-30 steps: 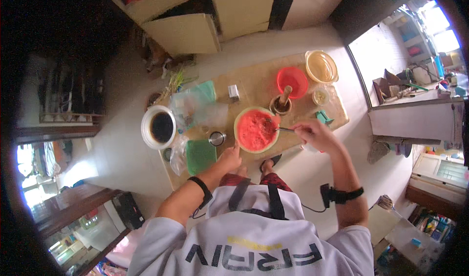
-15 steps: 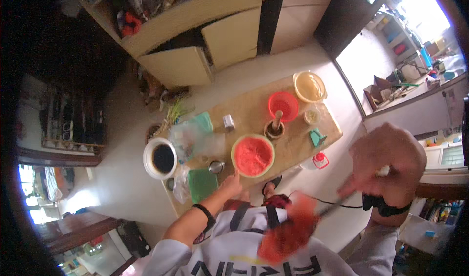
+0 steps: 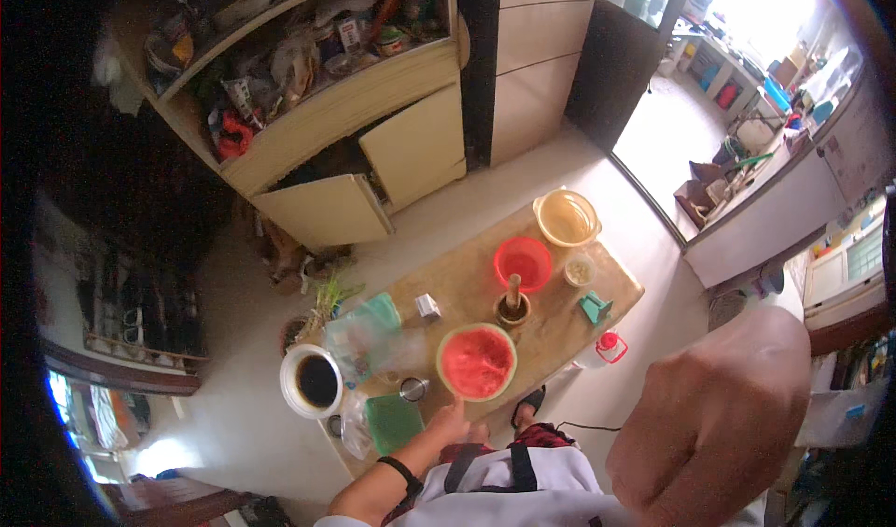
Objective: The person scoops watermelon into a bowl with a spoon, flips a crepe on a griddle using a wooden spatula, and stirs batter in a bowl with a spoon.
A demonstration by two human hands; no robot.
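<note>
A halved watermelon (image 3: 477, 363) with scooped, wet red flesh sits cut side up near the front edge of the wooden table (image 3: 618, 284). My left hand (image 3: 450, 421) grips its near rim, with the fingertips against the rind. Raised close to the camera at the lower right is my right hand (image 3: 714, 415), large in view and curled closed. Whatever is in its fingers is hidden now; the earlier picture shows it on a long thin utensil. Behind the melon stands a brown mortar (image 3: 512, 314) with a wooden pestle (image 3: 514, 289) in it.
Around the melon are a red basket (image 3: 497, 267), a beige basin (image 3: 540, 211), a small jar (image 3: 579, 270), a green stand (image 3: 595, 308), a metal cup (image 3: 413, 390) and a green tray (image 3: 394, 424). A white tub (image 3: 287, 385) of dark liquid is left. A red-capped jug (image 3: 609, 345) stands right.
My right hand has come nearer the camera; the utensil and the blurred red piece at its end have gone out of sight. The view has tilted up. My left hand stays at the melon's rim.
</note>
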